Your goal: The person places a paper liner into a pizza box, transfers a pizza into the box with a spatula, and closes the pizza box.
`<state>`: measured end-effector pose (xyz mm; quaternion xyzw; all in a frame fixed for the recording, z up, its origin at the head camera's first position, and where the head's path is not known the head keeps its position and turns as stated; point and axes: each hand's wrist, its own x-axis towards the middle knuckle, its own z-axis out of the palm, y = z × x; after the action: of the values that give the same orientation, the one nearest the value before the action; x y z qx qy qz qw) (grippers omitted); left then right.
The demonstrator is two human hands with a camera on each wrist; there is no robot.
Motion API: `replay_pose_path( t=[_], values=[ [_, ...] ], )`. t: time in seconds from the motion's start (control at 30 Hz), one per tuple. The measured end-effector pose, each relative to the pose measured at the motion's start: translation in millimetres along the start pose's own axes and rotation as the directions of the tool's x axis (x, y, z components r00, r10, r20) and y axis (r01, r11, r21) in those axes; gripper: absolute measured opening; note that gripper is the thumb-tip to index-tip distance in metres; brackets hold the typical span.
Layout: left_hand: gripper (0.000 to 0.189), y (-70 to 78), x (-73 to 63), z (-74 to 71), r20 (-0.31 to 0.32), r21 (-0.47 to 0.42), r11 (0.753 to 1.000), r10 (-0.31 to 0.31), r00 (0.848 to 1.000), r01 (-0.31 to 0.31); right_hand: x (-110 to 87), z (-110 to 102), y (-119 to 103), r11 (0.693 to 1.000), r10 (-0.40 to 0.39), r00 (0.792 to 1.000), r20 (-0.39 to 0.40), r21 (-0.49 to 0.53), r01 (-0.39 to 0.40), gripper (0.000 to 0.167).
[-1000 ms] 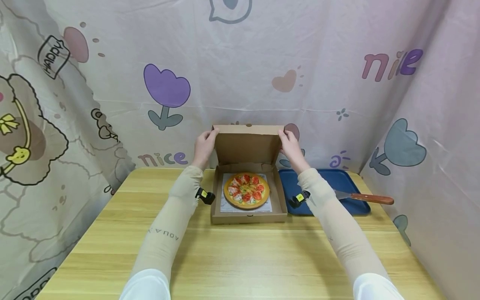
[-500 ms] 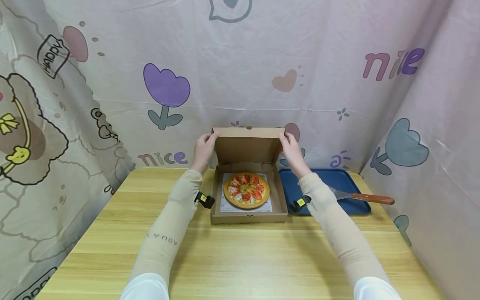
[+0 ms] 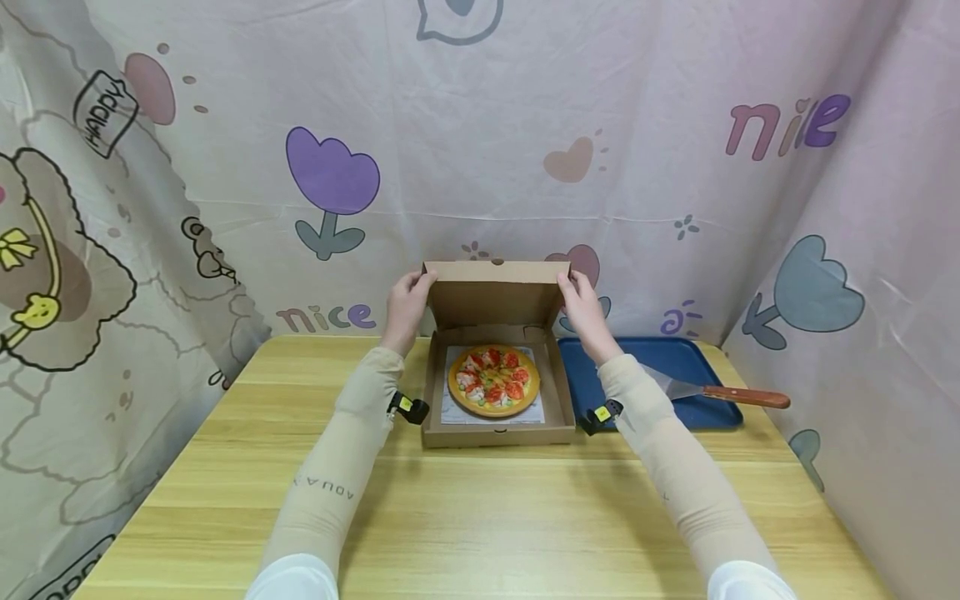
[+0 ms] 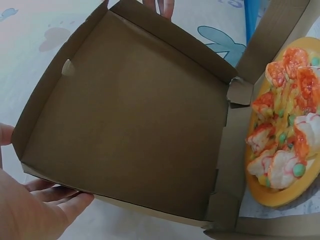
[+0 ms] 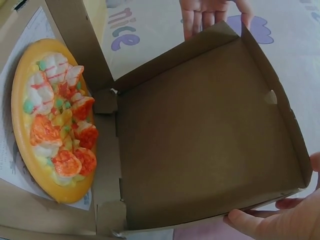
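Note:
A cardboard pizza box (image 3: 498,436) stands on the table with its lid (image 3: 497,304) raised and tilted. Inside the base lies a whole pizza (image 3: 493,382) with a yellow crust, on a sheet of printed paper (image 3: 453,414). My left hand (image 3: 406,308) holds the lid's left front corner between thumb and fingers. At the opposite front corner, my right hand (image 3: 585,310) grips the lid in the same way. The left wrist view has the left fingers (image 4: 75,205) along the lid's side; the right wrist view has the right thumb at the corner.
To the box's right is a blue tray (image 3: 705,417). A pizza server (image 3: 742,397) with a wooden handle lies across it, the handle past the tray's right edge; my right forearm covers part of both. A printed curtain (image 3: 480,150) hangs behind the wooden table (image 3: 480,517).
Both hands have brought the lid's front edge slightly down and forward. The box base, pizza, tray and pizza server have stayed in place.

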<state>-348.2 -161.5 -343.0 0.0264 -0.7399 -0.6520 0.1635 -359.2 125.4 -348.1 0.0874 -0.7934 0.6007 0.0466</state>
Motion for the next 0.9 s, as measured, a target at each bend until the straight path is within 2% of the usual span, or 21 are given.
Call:
replay_pose_path(
  t=[0.4, 0.9],
  values=[
    [0.053, -5.9, -8.1, 0.4, 0.013, -0.084, 0.996, -0.002, 1.0, 0.003, -7.2, 3, 6, 1.0, -0.015, 1.0, -0.007, 0.009, 0.015, 0.075],
    [0.053, -9.8, -18.3, -0.1, 0.027, -0.119, 0.993, -0.006, 1.0, 0.009, -17.4, 2, 12, 0.998, -0.04, 0.999, -0.037, -0.059, 0.037, 0.072]
  ],
)
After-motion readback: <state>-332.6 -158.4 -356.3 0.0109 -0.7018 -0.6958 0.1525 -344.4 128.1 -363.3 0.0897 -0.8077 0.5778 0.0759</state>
